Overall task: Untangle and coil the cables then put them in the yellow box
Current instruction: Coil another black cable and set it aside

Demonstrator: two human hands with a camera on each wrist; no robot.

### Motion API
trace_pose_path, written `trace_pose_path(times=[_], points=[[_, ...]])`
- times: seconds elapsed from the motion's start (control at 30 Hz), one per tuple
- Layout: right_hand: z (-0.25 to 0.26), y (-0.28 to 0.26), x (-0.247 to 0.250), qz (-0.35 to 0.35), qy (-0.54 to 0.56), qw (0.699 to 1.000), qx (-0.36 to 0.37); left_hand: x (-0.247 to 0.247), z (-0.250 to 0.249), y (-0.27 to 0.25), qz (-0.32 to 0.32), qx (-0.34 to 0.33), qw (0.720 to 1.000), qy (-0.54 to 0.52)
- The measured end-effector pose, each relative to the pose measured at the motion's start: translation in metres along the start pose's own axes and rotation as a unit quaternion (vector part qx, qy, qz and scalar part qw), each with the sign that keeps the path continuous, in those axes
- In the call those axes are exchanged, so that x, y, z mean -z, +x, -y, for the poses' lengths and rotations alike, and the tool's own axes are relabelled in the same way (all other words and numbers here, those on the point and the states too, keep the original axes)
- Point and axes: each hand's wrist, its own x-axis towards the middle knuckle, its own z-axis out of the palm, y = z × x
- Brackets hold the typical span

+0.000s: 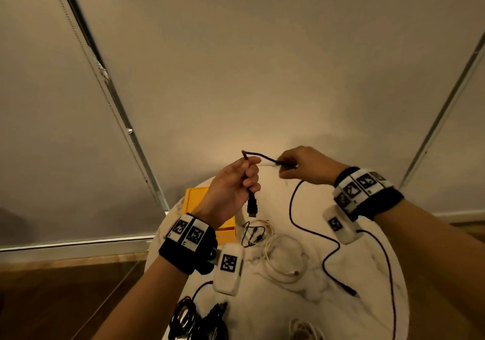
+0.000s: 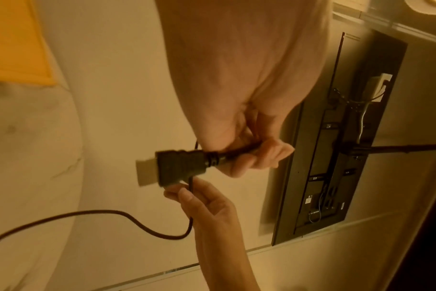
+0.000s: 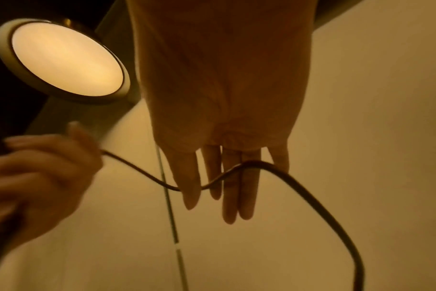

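My left hand [image 1: 249, 174] is raised above the table and grips a black cable [image 1: 291, 208] just behind its HDMI plug [image 1: 252, 207], which hangs downward. The left wrist view shows the plug [image 2: 179, 169] sticking out of the curled fingers [image 2: 259, 157]. My right hand [image 1: 288, 168] pinches the same cable a short way along; it crosses the thumb and fingers [image 3: 236, 193]. From there the cable drops to the table and snakes to its far plug [image 1: 351, 291]. The yellow box [image 1: 195, 198] stands open behind my left wrist, partly hidden.
On the round white marble table [image 1: 367, 274] lie a pale coiled cable [image 1: 283, 258], a thin black cable [image 1: 252, 234], dark cable bundles [image 1: 189, 318] at the near edge and another white cable [image 1: 301, 329]. A thin dark wire [image 1: 388, 274] runs from my right wrist camera. A wall stands behind.
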Motion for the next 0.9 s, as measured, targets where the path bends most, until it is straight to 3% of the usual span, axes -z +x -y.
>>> trace_pose_path(times=[0.1, 0.2, 0.3, 0.37, 0.43, 0.5, 0.57, 0.73, 0.9], points=[[0.011, 0.011, -0.008, -0.051, 0.036, 0.998, -0.020, -0.003, -0.008, 0.008, 0.039, 0.020, 0.999, 0.005], [0.011, 0.017, -0.013, -0.120, -0.003, 0.992, -0.033, -0.009, -0.013, 0.008, 0.031, 0.038, 0.999, 0.015], [0.022, 0.016, -0.022, -0.138, -0.006, 0.989, 0.047, -0.018, -0.014, 0.008, -0.001, 0.045, 0.998, 0.044], [0.033, 0.012, -0.026, -0.147, 0.079, 0.981, 0.101, -0.022, -0.014, 0.009, -0.016, 0.046, 0.998, 0.049], [0.038, 0.008, -0.029, -0.168, 0.155, 0.968, 0.101, -0.021, -0.015, 0.010, -0.036, 0.024, 0.998, 0.045], [0.037, 0.004, -0.036, -0.176, 0.154, 0.969, 0.075, -0.018, -0.019, 0.011, -0.061, -0.025, 0.997, 0.045], [0.035, -0.002, -0.049, -0.136, 0.141, 0.980, 0.042, -0.015, -0.025, 0.013, -0.066, -0.071, 0.995, 0.038], [0.041, -0.012, -0.063, -0.028, 0.147, 0.989, 0.005, -0.010, -0.022, 0.024, -0.037, -0.104, 0.993, 0.052], [0.034, -0.010, -0.046, 0.086, 0.226, 0.966, -0.087, -0.016, -0.027, 0.034, -0.045, -0.210, 0.962, 0.168]])
